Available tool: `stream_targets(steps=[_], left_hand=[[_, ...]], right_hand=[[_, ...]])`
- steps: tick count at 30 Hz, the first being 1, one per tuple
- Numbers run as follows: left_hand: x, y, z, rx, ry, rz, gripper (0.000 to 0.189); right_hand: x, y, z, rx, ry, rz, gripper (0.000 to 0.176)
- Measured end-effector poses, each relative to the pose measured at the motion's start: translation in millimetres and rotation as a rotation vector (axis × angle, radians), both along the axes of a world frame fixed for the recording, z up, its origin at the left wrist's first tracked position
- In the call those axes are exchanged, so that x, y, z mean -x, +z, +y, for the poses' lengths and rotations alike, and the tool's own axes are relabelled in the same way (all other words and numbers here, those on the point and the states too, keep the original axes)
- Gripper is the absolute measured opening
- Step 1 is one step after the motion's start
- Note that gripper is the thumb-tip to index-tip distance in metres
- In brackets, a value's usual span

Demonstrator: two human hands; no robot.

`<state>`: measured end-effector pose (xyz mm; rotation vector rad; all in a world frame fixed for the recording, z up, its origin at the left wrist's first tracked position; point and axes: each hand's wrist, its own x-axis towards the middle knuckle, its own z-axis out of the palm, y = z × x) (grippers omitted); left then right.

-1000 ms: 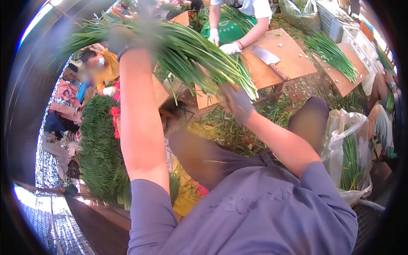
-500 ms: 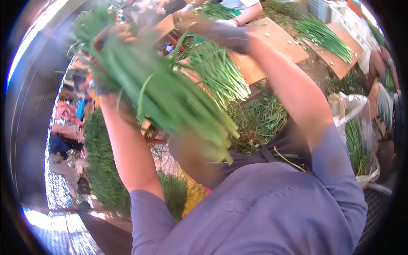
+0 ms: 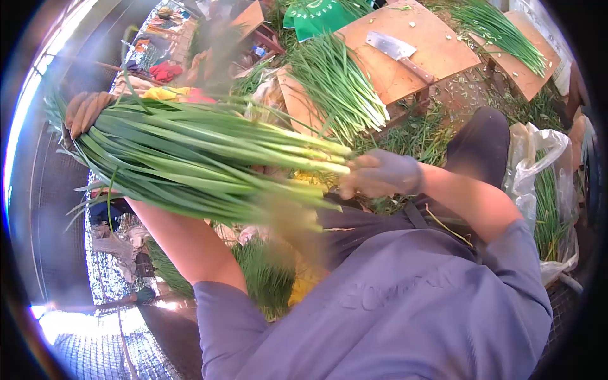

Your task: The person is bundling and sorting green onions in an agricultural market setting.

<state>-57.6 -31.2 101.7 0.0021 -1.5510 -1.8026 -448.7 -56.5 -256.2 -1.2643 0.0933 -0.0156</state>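
Observation:
A large bunch of long green leafy stalks point(image 3: 196, 145) is held up nearly level across the left half of the view, pale root ends pointing right. Round its leafy end my gloved left hand point(image 3: 90, 114) is closed. My gloved right hand point(image 3: 380, 174) is at the pale ends, fingers curled against the stalk tips; what it pinches, if anything, is too small to make out. A second bunch point(image 3: 339, 85) lies on a board just beyond. Part of the held bunch's lower edge is blurred.
A cleaver point(image 3: 392, 47) rests on a wooden board point(image 3: 437, 47). More stalks lie on another board point(image 3: 500, 38) at the upper right. A plastic bag point(image 3: 529, 152) of greens stands at the right. Green cloth point(image 3: 316, 18) is at the top, and loose leaves litter the ground.
The held bunch has swung to nearly level and moved left. My right hand has come down from the top to its pale ends. The cleaver now shows, and the co-worker's arms are gone from view.

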Motion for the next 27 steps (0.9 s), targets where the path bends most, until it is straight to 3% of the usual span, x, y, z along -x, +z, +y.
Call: stream_targets(steps=[2,4,5,6,7,8,9,11,13,14,16,18,19,20,21,22,24,25,27], left_hand=[[-11.6,5.9,15.8,-0.017,0.085,0.023,0.018],[3.6,5.8,28.7,-0.035,0.117,0.019,0.025],[15.8,2.5,38.1,-0.103,0.263,0.054,0.030],[23.8,-1.0,43.2,-0.170,0.409,0.090,0.036],[30.7,-4.2,43.0,-0.079,0.487,0.118,0.037],[36.2,-7.1,43.2,0.010,0.571,0.143,0.040],[41.1,-6.8,44.7,0.022,0.551,0.135,0.041],[27.4,-4.5,33.0,0.136,0.422,0.114,0.043],[14.5,-0.9,23.3,0.204,0.233,0.103,0.048],[14.9,-0.2,20.4,0.192,0.147,0.114,0.047],[16.5,1.1,15.1,0.163,-0.024,0.125,0.046],[63.8,-14.7,26.6,0.205,0.298,0.179,0.045],[70.6,-17.1,31.5,0.121,0.290,0.177,0.035],[77.4,-19.6,36.6,0.036,0.283,0.178,0.053],[84.8,-24.2,37.7,0.101,0.348,0.172,0.031],[82.2,-24.8,32.8,0.135,0.302,0.131,0.032],[72.6,-26.5,24.1,0.208,0.211,0.049,0.048],[71.3,-26.2,20.0,0.237,0.159,0.072,0.051],[45.9,-19.7,16.6,0.206,0.087,0.050,0.043]], right_hand=[[25.8,-25.6,-3.4,0.182,-0.071,0.148,0.027],[39.7,-98.0,-14.8,0.929,0.125,-0.079,0.034],[43.2,-67.4,-10.4,0.929,0.126,-0.083,0.034],[51.7,-7.9,-0.4,1.093,0.210,0.241,0.039],[54.7,25.9,11.2,1.239,0.292,0.574,0.044],[50.8,26.7,22.7,1.319,-0.260,0.043,0.050],[46.2,68.5,23.2,1.107,-0.379,-0.031,0.046],[33.7,105.7,22.1,1.008,-0.734,-0.267,0.042],[28.2,121.6,12.2,1.070,-0.645,-0.115,0.042],[-6.5,117.1,0.8,1.057,-0.978,-0.429,0.048],[-49.6,121.5,-1.0,1.007,-1.297,-0.753,0.056],[-48.9,133.7,1.5,0.812,-0.629,-0.643,0.070],[-51.6,130.7,1.3,0.812,-0.629,-0.643,0.070],[-56.3,124.9,3.3,0.494,-0.446,-0.596,0.069],[-60.1,123.1,3.6,0.185,-0.266,-0.540,0.068],[-52.5,121.1,3.1,0.185,-0.266,-0.540,0.068],[-27.6,107.8,-0.1,0.124,-0.063,-0.264,0.062],[-26.1,85.4,0.4,0.168,-0.106,-0.278,0.055],[-11.1,39.2,-0.9,0.366,-0.048,-0.170,0.044]])
